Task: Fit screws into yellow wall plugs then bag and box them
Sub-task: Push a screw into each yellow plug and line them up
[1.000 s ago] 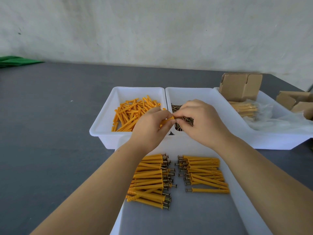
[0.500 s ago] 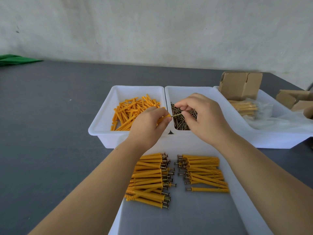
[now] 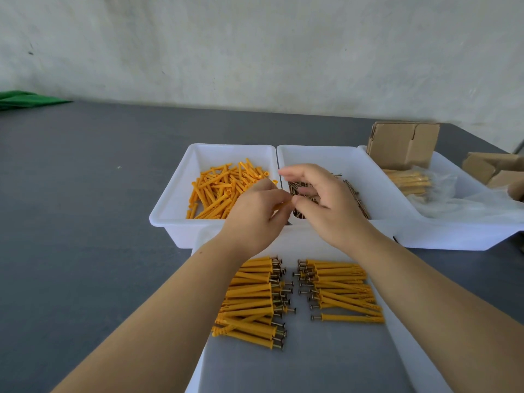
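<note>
The left hand (image 3: 252,219) pinches one yellow plug (image 3: 282,206) in its fingers, just above the near edge where the two white tubs meet. The right hand (image 3: 326,205) hovers over the tub of screws (image 3: 353,191) with its fingers loosely bent, thumb tip almost at the plug, and I cannot tell if it holds a screw. Loose plugs (image 3: 224,188) fill the left tub, finished ones (image 3: 255,299) lie in two rows on the near tray (image 3: 312,364), and bags and boxes (image 3: 401,144) sit to the right on the grey surface (image 3: 85,222).

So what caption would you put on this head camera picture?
Left hand holds a plug over the bins while the right hand reaches for screws.
</note>
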Available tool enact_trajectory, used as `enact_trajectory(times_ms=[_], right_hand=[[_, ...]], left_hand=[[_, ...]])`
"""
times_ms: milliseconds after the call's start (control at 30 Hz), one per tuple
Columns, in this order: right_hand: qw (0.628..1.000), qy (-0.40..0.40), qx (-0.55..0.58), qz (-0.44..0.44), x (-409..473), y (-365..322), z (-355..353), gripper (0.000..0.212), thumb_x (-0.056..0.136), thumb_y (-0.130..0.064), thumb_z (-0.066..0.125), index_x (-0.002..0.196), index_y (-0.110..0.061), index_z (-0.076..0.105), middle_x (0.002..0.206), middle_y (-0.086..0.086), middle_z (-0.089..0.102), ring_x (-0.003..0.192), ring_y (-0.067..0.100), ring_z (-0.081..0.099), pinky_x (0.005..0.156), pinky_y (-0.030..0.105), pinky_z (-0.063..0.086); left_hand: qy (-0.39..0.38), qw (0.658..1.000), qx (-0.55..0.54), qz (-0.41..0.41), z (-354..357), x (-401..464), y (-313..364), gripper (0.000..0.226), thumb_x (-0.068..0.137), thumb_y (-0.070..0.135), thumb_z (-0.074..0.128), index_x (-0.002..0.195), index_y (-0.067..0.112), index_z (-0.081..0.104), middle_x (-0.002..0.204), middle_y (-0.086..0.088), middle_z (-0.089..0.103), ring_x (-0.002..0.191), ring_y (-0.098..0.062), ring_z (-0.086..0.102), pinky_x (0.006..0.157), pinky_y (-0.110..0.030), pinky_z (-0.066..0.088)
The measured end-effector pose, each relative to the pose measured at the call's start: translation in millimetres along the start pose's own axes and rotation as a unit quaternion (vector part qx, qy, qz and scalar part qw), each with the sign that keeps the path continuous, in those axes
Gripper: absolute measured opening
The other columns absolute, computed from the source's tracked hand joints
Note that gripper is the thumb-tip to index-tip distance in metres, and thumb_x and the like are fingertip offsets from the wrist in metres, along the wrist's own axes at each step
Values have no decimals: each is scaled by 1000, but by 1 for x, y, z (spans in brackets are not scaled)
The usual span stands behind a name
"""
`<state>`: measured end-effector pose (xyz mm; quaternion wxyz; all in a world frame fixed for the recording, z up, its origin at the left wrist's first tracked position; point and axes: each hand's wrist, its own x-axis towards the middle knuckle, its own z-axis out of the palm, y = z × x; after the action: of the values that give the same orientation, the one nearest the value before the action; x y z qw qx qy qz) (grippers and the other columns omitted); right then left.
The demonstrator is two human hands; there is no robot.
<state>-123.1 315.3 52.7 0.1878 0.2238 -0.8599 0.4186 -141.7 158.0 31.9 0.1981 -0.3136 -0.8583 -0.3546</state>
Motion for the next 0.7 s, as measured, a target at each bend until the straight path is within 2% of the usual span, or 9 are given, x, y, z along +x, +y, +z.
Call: enact_trajectory(times_ms=[67, 133, 233, 333, 433, 533, 600, 700], right_hand=[[1000, 11, 21, 17, 1, 0, -1, 42, 91, -4, 55, 130, -20, 58, 133, -8, 56, 128, 0, 47, 107, 25, 40], [999, 30, -37, 2, 0, 3, -2, 36, 94, -10, 60, 129, -17, 60, 131, -5, 56, 126, 3, 48, 106, 26, 41], [993, 35, -111, -28, -1, 6, -2, 27, 95, -17, 64, 122, -16, 68, 107, -2, 66, 103, 12, 59, 88, 32, 50], [976, 23, -201, -77, 0, 5, -2, 18, 93, -18, 67, 108, -19, 76, 86, -4, 70, 85, 18, 58, 71, 34, 47], [961, -16, -265, -80, 1, 3, -2, 13, 93, -24, 67, 98, -25, 79, 82, -7, 71, 82, 16, 55, 65, 29, 40], [972, -85, -212, -52, -2, 2, -3, 13, 91, -20, 69, 100, -23, 78, 89, -9, 73, 79, 4, 57, 69, 16, 41], [972, -124, -197, -44, -3, -2, -1, 14, 90, -17, 70, 100, -22, 78, 90, -11, 71, 76, 0, 59, 72, 16, 46], [955, -174, -233, -57, -6, -5, 5, 13, 91, -18, 68, 99, -23, 76, 88, -16, 61, 73, -4, 52, 70, 13, 41]], left_hand=[[15, 1000, -11, -23, -1, 1, 1, 22, 91, 0, 55, 100, 3, 75, 82, -7, 50, 78, -21, 49, 64, -24, 34], [36, 998, -29, -42, -4, 2, 1, 30, 89, 2, 48, 102, 3, 75, 82, -7, 52, 78, -19, 50, 64, -25, 37], [56, 994, -63, -63, -6, 2, 0, 34, 87, 8, 40, 105, 5, 68, 73, 4, 52, 67, -11, 48, 60, -27, 37], [74, 987, -96, -102, -6, 1, -2, 20, 92, 1, 40, 99, 7, 58, 62, 1, 52, 55, -12, 46, 52, -38, 39], [97, 984, -89, -121, -6, 0, -3, 17, 93, 3, 39, 97, 11, 54, 56, 4, 55, 50, -9, 52, 52, -40, 45], [146, 979, -26, -138, -7, 2, -6, 19, 91, 18, 37, 91, 14, 55, 54, 5, 51, 48, -10, 48, 47, -35, 39], [181, 969, -4, -168, -11, 3, -12, 19, 92, 19, 37, 90, 16, 56, 55, 6, 49, 48, -10, 44, 47, -33, 35], [189, 960, 1, -204, -11, 2, -20, 19, 94, 14, 39, 91, 15, 58, 59, 3, 52, 51, -12, 45, 49, -35, 38]])
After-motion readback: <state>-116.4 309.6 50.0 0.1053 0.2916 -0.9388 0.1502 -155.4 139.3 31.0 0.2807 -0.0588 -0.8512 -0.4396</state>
